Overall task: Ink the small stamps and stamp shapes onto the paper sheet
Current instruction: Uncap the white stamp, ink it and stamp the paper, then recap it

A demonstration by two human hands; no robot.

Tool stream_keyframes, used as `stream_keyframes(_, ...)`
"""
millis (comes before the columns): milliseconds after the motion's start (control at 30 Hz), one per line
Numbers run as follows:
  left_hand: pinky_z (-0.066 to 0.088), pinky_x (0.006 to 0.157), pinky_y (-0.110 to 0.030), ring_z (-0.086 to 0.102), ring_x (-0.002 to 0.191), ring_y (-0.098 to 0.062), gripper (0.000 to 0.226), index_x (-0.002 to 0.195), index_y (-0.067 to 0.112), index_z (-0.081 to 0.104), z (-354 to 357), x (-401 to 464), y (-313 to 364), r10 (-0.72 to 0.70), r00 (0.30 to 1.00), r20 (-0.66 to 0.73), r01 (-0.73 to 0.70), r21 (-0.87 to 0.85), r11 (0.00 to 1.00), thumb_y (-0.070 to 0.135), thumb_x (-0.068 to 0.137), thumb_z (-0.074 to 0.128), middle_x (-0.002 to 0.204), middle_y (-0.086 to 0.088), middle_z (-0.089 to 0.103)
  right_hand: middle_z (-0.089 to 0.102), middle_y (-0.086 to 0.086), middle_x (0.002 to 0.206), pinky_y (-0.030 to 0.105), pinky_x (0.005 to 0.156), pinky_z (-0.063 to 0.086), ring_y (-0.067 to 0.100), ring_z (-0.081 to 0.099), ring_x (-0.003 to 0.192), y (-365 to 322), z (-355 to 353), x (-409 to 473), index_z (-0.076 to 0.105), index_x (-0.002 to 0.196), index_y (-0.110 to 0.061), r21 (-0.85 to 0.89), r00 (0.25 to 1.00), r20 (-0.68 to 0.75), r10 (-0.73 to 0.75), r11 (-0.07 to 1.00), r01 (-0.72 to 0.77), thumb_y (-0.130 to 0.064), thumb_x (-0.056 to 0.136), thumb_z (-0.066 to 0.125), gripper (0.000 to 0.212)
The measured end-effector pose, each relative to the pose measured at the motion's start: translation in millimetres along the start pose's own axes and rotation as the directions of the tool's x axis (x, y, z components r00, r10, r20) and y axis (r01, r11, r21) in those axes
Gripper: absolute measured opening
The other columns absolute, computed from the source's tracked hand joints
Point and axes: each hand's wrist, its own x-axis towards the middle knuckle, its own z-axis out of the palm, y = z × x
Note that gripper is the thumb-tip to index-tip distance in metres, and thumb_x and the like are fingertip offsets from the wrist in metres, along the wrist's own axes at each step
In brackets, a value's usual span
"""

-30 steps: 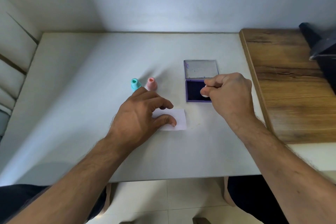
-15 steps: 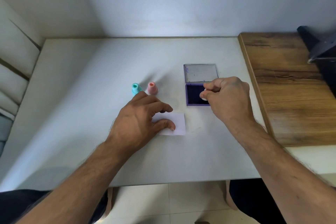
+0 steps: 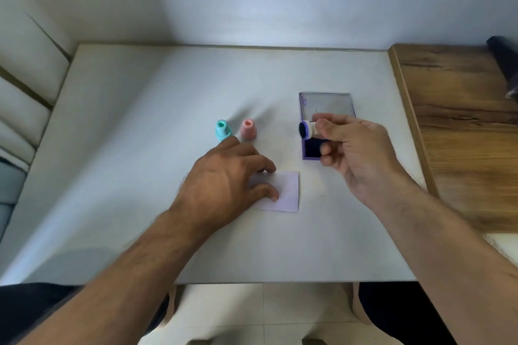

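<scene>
Pinching the white stamp (image 3: pixel 307 130) sideways over the ink pad (image 3: pixel 310 151), inked face pointing left, right hand (image 3: pixel 361 154) sits up-right of the paper sheet (image 3: pixel 286 190); left hand (image 3: pixel 224 185) pins the sheet, fingers loosely spread.

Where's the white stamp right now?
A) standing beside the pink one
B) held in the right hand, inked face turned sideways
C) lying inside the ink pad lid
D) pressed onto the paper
B: the right hand pinches the white stamp above the ink pad, its dark face pointing left, clear of the paper.

Left hand (image 3: pixel 224 179) flat, right hand (image 3: pixel 356 148) pinching
</scene>
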Motion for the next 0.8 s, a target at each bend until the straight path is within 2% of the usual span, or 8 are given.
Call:
stream_keyframes(100, 0.051, 0.071, -0.031, 0.056, 0.088, -0.018, 0.031, 0.096, 0.031, 0.073, 4.2, -2.6, 5.0, -0.024, 0.999, -0.042, 0.025, 0.037, 0.999, 0.054, 0.077, 0.068, 0.089, 0.012, 0.067, 0.061, 0.004, 0.07, 0.015, 0.041, 0.041, 0.007, 0.046, 0.049, 1.9, 9.8, -8.6, 0.069, 0.09, -0.007, 0.312, 0.938, 0.292, 0.186, 0.909, -0.277, -0.002, 0.093, 0.052, 0.017)
stream_keyframes(167, 0.047, 0.068, -0.027, 0.057, 0.085, -0.019, 0.032, 0.094, 0.03, 0.073, 6.4, -2.9, 7.2, -0.053, 0.996, -0.068, 0.057, 0.063, 0.996, 0.056, 0.076, 0.067, 0.087, 0.011, 0.067, 0.057, 0.005, 0.079, 0.013, 0.041, 0.04, 0.006, 0.045, 0.05, 3.6, 13.1, -12.2, 0.068, 0.089, -0.007, 0.396, 0.883, 0.43, 0.191, 0.839, -0.374, -0.001, 0.089, 0.05, 0.018)
stream_keyframes(233, 0.04, 0.067, -0.023, 0.057, 0.084, -0.019, 0.034, 0.093, 0.03, 0.073, 8.5, -2.7, 9.1, -0.084, 0.992, -0.095, 0.092, 0.079, 0.993, 0.057, 0.074, 0.065, 0.084, 0.01, 0.067, 0.055, 0.006, 0.083, 0.013, 0.04, 0.04, 0.007, 0.045, 0.049, 5.3, 15.4, -14.8, 0.07, 0.088, -0.006, 0.434, 0.849, 0.501, 0.169, 0.8, -0.415, -0.002, 0.081, 0.052, 0.019)
stream_keyframes(333, 0.036, 0.068, -0.021, 0.057, 0.084, -0.019, 0.035, 0.095, 0.031, 0.073, 10.5, -2.8, 10.7, -0.112, 0.988, -0.11, 0.121, 0.087, 0.989, 0.057, 0.074, 0.066, 0.085, 0.01, 0.067, 0.054, 0.006, 0.085, 0.014, 0.04, 0.04, 0.008, 0.045, 0.049, 7.7, 17.8, -16.9, 0.072, 0.086, -0.007, 0.452, 0.831, 0.538, 0.144, 0.783, -0.428, -0.003, 0.079, 0.052, 0.021)
stream_keyframes(467, 0.04, 0.069, -0.023, 0.057, 0.087, -0.017, 0.04, 0.105, 0.032, 0.069, 10.7, -2.9, 12.9, -0.137, 0.985, -0.109, 0.144, 0.064, 0.987, 0.058, 0.075, 0.07, 0.088, 0.012, 0.068, 0.053, 0.004, 0.084, 0.015, 0.041, 0.04, 0.009, 0.046, 0.05, 8.8, 18.6, -19.1, 0.072, 0.086, -0.008, 0.472, 0.822, 0.558, 0.116, 0.77, -0.429, -0.004, 0.082, 0.051, 0.022)
stream_keyframes(633, 0.039, 0.068, -0.023, 0.054, 0.086, -0.014, 0.044, 0.111, 0.033, 0.066, 9.0, -5.6, 15.4, -0.192, 0.977, -0.089, 0.191, -0.018, 0.981, 0.06, 0.077, 0.064, 0.093, 0.012, 0.068, 0.06, 0.004, 0.079, 0.019, 0.044, 0.044, 0.011, 0.051, 0.053, 12.6, 21.5, -24.1, 0.07, 0.086, -0.011, 0.457, 0.756, 0.652, 0.055, 0.768, -0.449, -0.005, 0.081, 0.049, 0.023)
stream_keyframes(733, 0.035, 0.068, -0.023, 0.043, 0.079, -0.009, 0.039, 0.107, 0.028, 0.068, 7.8, -6.7, 14.1, -0.194, 0.977, -0.085, 0.186, -0.094, 0.978, 0.051, 0.077, 0.071, 0.091, 0.009, 0.067, 0.061, 0.005, 0.077, 0.02, 0.046, 0.046, 0.013, 0.052, 0.053, 19.3, 25.4, -24.1, 0.07, 0.085, -0.01, 0.473, 0.758, 0.649, 0.059, 0.75, -0.463, -0.004, 0.079, 0.05, 0.022)
stream_keyframes(800, 0.035, 0.069, -0.023, 0.042, 0.08, -0.008, 0.036, 0.107, 0.028, 0.068, 6.6, -7.6, 12.8, -0.2, 0.977, -0.075, 0.189, -0.128, 0.974, 0.046, 0.077, 0.074, 0.092, 0.01, 0.067, 0.064, 0.007, 0.077, 0.021, 0.046, 0.047, 0.014, 0.053, 0.053, 25.2, 26.4, -21.8, 0.07, 0.086, -0.009, 0.49, 0.777, 0.625, 0.078, 0.735, -0.468, -0.003, 0.079, 0.049, 0.023)
